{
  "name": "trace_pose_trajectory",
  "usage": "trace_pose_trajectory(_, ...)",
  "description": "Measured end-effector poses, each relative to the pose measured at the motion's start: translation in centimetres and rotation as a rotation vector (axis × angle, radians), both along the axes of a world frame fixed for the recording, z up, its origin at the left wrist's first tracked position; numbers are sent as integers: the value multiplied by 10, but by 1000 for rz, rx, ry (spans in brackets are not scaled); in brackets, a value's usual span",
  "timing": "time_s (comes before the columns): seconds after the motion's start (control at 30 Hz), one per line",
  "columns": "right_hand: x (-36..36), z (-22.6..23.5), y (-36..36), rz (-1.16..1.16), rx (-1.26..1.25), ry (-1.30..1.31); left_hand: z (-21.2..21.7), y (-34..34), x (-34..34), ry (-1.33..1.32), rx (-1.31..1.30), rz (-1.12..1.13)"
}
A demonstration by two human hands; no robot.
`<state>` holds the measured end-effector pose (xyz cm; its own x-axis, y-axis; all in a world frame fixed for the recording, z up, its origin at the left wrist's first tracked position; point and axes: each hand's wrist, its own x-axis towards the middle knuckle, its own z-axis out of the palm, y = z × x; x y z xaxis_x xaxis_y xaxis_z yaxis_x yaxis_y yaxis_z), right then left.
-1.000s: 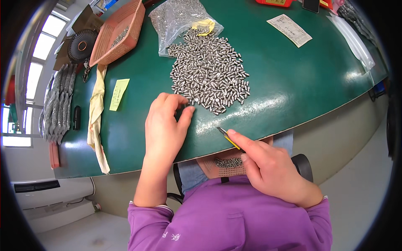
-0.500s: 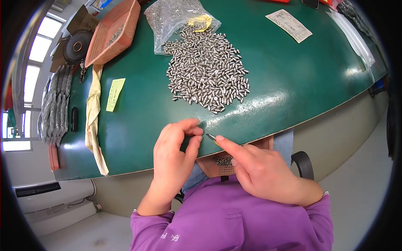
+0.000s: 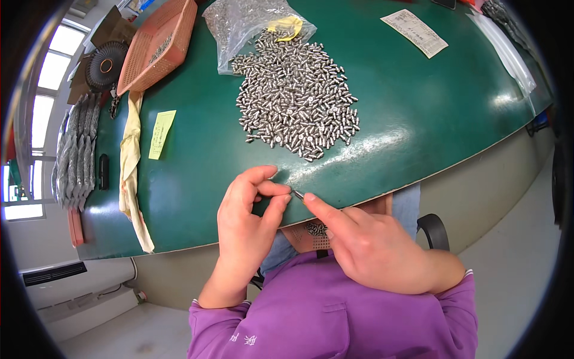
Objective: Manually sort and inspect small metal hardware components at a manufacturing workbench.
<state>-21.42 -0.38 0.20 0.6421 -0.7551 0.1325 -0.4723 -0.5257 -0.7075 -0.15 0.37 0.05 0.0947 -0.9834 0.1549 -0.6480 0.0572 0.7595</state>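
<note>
My left hand [image 3: 246,209] is above the front part of the green table, thumb and index finger pinched together. Whatever lies between those fingertips is mostly hidden and too small to name. My right hand [image 3: 365,242] grips a slim pointed tool [image 3: 298,194] with a dark metal tip, the index finger stretched along it. Its tip is at the pinched left fingertips; I cannot tell whether they touch. Beyond both hands spreads a pile of small silvery metal fittings [image 3: 299,102]. A clear plastic bag [image 3: 239,30] with more pieces lies open at the pile's far end.
On the left are a pink basket [image 3: 152,72], a cream cloth strip [image 3: 130,161], a yellow note [image 3: 161,134], a black marker [image 3: 104,172] and stacked grey packets [image 3: 78,149]. A paper slip [image 3: 414,33] lies far right. Another basket [image 3: 311,236] with metal pieces sits below the table edge.
My left index finger has come down to meet the thumb, closing the pinch. The pointed tool in my right hand has shifted slightly left, nearer those fingertips.
</note>
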Motion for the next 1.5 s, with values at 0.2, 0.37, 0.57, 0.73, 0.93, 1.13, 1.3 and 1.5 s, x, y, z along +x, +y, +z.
trace_pose_trajectory(0.2, 1, 10, -4, 56, -49, 94, -5, 0, 2, 60, -12, 16)
trace_pose_trajectory(0.37, -6, 8, -3, -20, 31, 42, 2, 3, 0, 36, 3, 3)
trace_pose_trajectory(0.57, -24, 9, -9, -150, 11, -168, 22, 6, 5, -30, 7, -263)
trace_pose_trajectory(0.73, -22, 8, -6, -117, 19, -120, 8, -41, 30, -298, -153, 62)
trace_pose_trajectory(0.93, -18, 3, -5, -73, 1, -114, 5, -55, 35, -364, -74, 75)
trace_pose_trajectory(1.13, -15, 0, -2, -51, -18, -58, 14, -24, 14, -231, -5, -91)
trace_pose_trajectory(1.3, -10, -1, 0, -17, -51, -22, 8, -8, 0, -170, 1, -107)
trace_pose_trajectory(1.5, -6, 3, 4, -10, -22, 30, 6, -6, 0, -171, -24, -99)
